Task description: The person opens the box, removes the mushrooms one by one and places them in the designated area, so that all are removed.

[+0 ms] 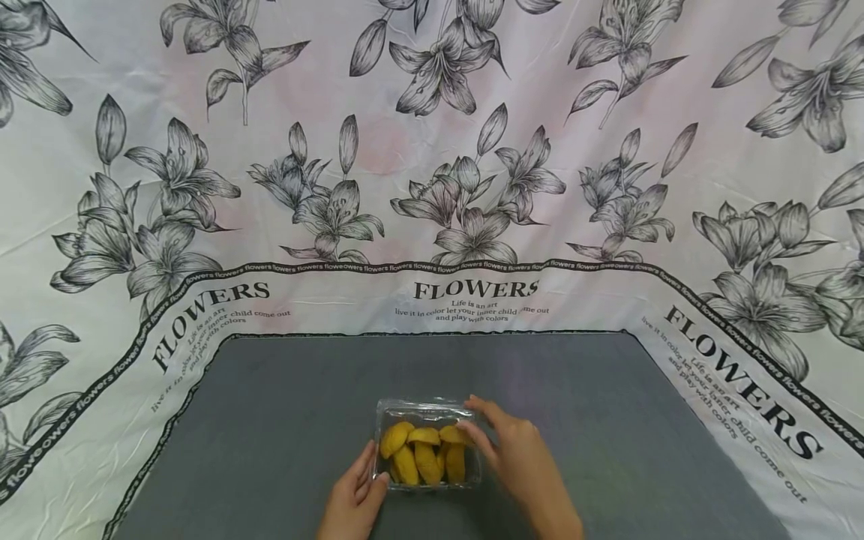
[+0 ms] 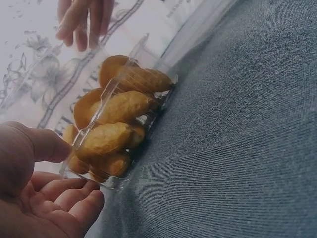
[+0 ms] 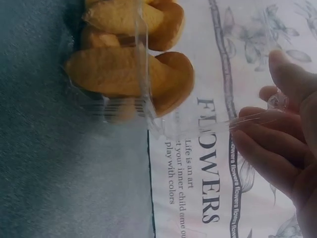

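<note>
A clear plastic box [image 1: 425,486] stands near the front of the grey surface, filled with several yellow mushrooms [image 1: 427,461] with rounded caps and thick stems. In the left wrist view its thin rim runs past the mushrooms [image 2: 106,139]. My left hand [image 1: 354,495] holds the box's left side, thumb at the rim and fingers lower on the wall. At the far right corner, my right hand [image 1: 520,450] holds the transparent lid. The right wrist view shows the lid's edge [image 3: 257,117] between the thumb and fingers, raised apart from the mushrooms.
The grey cloth surface [image 1: 283,420] stretches around the box on every side. Behind it and along both sides rises a white cloth [image 1: 378,300] printed with black lilies and the word FLOWERS.
</note>
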A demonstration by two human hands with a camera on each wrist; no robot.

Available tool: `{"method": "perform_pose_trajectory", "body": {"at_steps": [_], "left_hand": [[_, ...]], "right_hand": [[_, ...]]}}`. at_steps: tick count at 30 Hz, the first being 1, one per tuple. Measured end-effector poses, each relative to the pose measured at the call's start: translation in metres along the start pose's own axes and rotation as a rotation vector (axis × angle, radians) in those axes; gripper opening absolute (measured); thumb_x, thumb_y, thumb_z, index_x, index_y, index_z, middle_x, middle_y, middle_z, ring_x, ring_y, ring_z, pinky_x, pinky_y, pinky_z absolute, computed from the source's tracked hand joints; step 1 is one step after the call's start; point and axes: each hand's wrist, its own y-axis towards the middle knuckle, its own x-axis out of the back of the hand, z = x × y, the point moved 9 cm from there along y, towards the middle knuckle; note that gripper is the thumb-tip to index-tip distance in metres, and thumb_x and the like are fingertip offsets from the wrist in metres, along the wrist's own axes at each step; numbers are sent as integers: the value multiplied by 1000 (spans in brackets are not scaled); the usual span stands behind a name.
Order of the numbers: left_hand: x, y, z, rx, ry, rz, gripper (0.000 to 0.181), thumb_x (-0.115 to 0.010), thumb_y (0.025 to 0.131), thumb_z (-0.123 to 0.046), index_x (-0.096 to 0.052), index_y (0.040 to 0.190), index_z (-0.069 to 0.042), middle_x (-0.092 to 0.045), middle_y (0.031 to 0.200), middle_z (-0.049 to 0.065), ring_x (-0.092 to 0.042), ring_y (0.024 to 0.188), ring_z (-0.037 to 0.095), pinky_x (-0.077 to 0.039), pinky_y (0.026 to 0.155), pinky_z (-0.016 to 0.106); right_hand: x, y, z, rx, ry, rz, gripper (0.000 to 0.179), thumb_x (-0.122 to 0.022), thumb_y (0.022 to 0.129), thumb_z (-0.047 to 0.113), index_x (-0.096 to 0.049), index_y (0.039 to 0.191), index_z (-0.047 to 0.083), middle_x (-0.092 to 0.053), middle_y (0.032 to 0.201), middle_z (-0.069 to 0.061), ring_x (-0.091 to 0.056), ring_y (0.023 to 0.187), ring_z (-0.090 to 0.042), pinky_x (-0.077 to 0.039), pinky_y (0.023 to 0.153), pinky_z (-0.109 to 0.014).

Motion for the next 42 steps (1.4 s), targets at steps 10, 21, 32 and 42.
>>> {"method": "perform_pose_trajectory", "body": {"at_steps": [10,21,32,42], "left_hand": [[0,-1,-1,-23,-2,-5,69,-67,106,-18,-33,157,15,-37,159,36,-36,148,50,-52,110,40],[-1,-1,1,-32,-6,14,72,-66,107,-19,-31,157,17,-34,159,38,-33,149,53,-51,111,41],[0,2,0,-21,-10,47,75,-66,107,-25,-29,159,15,-31,161,37,-30,150,52,-49,113,44],[0,1,-1,-25,-1,50,74,-67,107,-23,-30,159,15,-32,161,37,-30,150,52,-48,113,44]], "right_hand": [[-2,11,-15,-122,73,89,40,-79,97,30,-73,132,14,-80,114,-5,-79,92,-22,-67,79,-38],[-1,25,-21,-61,119,30,34,-82,94,11,-75,127,10,-82,106,-6,-80,90,-24,-67,77,-37],[-4,40,-25,-13,138,-19,38,-80,90,-7,-73,125,5,-81,97,-12,-77,73,-19,-61,60,-19],[-15,42,-44,-127,216,-9,38,-79,94,0,-72,131,6,-80,109,-16,-80,91,-29,-67,76,-32]]}}
